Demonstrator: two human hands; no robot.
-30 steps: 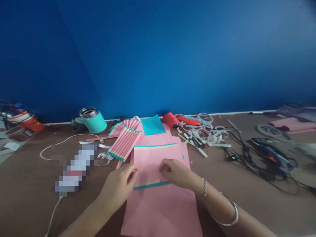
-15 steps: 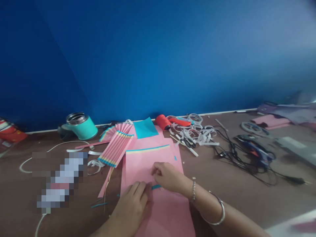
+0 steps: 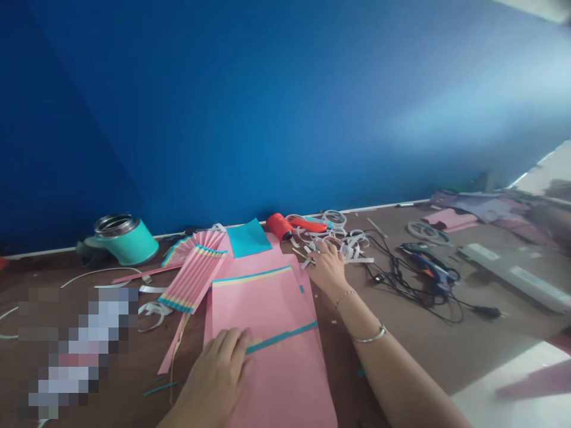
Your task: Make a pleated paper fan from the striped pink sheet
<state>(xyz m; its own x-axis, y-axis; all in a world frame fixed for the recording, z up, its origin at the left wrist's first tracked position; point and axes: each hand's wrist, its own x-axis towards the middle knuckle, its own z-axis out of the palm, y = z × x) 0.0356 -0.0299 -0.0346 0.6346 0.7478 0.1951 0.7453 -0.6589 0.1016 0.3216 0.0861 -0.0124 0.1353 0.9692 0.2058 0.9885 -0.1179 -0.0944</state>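
What the right hand [image 3: 328, 267] touches beside the pink sheet [image 3: 259, 306] is unclear; left of the sheet, an object [image 3: 84, 348] is pixelated.

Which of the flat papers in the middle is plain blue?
The blue sheet just left of the red spool; the other flat sheets, toward the left hand, are mainly pink.

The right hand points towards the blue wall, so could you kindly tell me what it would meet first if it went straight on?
Most likely the loose tangle of thin white strips, right by the fingertips of the right hand; depth is unclear, so it may already be touching them.
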